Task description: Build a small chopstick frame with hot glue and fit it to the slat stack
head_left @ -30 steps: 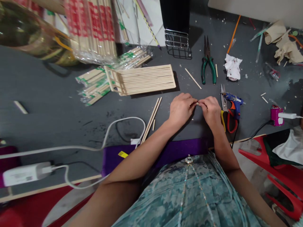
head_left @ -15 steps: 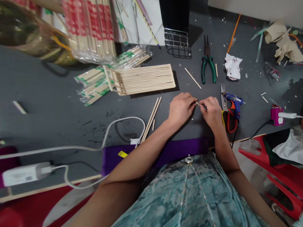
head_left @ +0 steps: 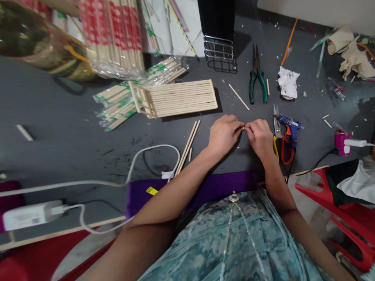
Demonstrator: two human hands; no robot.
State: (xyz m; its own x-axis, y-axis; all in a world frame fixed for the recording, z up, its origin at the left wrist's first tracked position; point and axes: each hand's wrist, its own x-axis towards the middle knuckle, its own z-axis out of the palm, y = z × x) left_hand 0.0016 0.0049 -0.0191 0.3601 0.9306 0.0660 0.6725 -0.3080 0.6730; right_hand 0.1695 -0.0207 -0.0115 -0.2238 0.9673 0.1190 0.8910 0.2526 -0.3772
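Note:
My left hand (head_left: 224,132) and my right hand (head_left: 259,134) meet fingertip to fingertip just above the grey table. Both pinch a small pale piece of stick (head_left: 243,128), almost wholly hidden by the fingers. Behind my left hand lies a small rack-like frame of glued wooden sticks (head_left: 181,97), with an upright end at its left. Close to my right hand are scissors (head_left: 278,132) with red and yellow handles and a blue glue gun (head_left: 290,127). A loose thin stick (head_left: 239,96) lies beyond my fingers.
Green-handled pliers (head_left: 257,78) and crumpled paper (head_left: 288,82) lie farther back. Wrapped chopsticks (head_left: 140,89) are at the left, near a large red-patterned pack (head_left: 111,35). Two long sticks (head_left: 187,147) rest by my left forearm. A white cable (head_left: 129,171) crosses the front left.
My right fingertips have shifted slightly left and closer to my left fingertips, covering more of the small piece. My left hand has stayed nearly in place.

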